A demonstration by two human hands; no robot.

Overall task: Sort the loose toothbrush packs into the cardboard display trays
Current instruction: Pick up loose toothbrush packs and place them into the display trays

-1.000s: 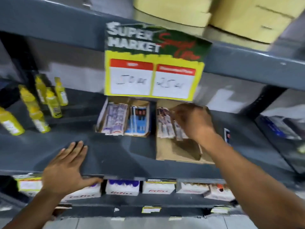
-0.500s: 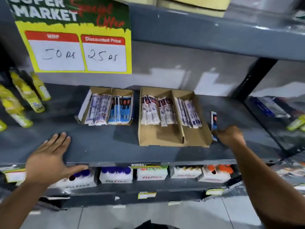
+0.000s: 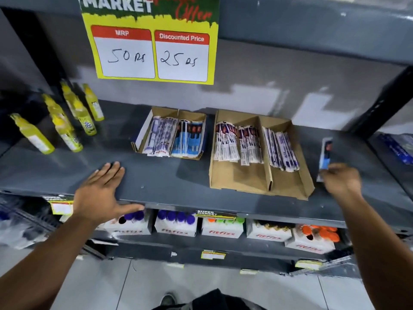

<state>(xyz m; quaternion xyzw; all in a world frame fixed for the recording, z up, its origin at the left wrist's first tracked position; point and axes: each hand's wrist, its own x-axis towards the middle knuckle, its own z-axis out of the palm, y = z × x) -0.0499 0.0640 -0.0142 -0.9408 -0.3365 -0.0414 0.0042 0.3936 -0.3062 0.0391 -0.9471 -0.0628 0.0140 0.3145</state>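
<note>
Still pinching the loose blue toothbrush pack (image 3: 325, 153), right hand (image 3: 342, 179) is lifting it toward the brown cardboard tray (image 3: 288, 186); left hand (image 3: 100, 193) is resting flat, fingers spread.

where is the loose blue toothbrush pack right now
In the head view the loose blue toothbrush pack is at the right of the grey shelf, just right of the larger brown cardboard tray, pinched by the right hand.

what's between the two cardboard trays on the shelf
Nothing: in the head view only a bare strip of grey shelf separates the smaller left tray from the larger three-slot tray. The trays stand apart, not touching.
</note>
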